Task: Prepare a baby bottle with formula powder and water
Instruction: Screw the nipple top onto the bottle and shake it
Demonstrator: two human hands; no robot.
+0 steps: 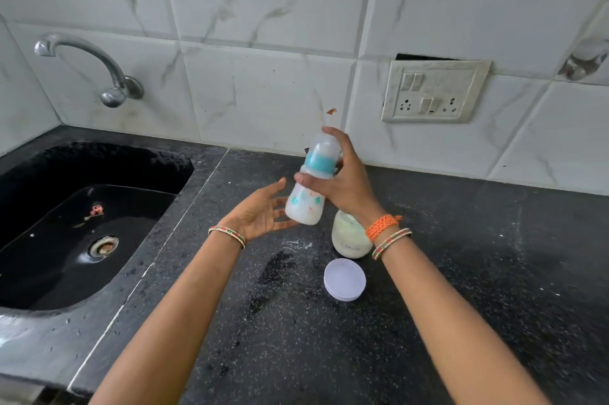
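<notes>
A baby bottle (311, 187) with a teal collar and a clear cap holds milky white liquid and is raised above the counter, tilted slightly. My right hand (342, 180) grips it around the collar, a fingertip on the cap. My left hand (263, 211) is spread open just left of the bottle's base, palm toward it, with its fingertips at or very near the base. A glass jar of pale formula powder (349, 239) stands without its lid on the counter under my right wrist. Its round white lid (344, 279) lies just in front of it.
A black sink (85, 223) with a drain is set in the counter on the left, under a metal tap (99, 71) on the tiled wall. A switch and socket plate (435, 91) is on the wall at the right. Wet patches and powder specks mark the dark counter (478, 272).
</notes>
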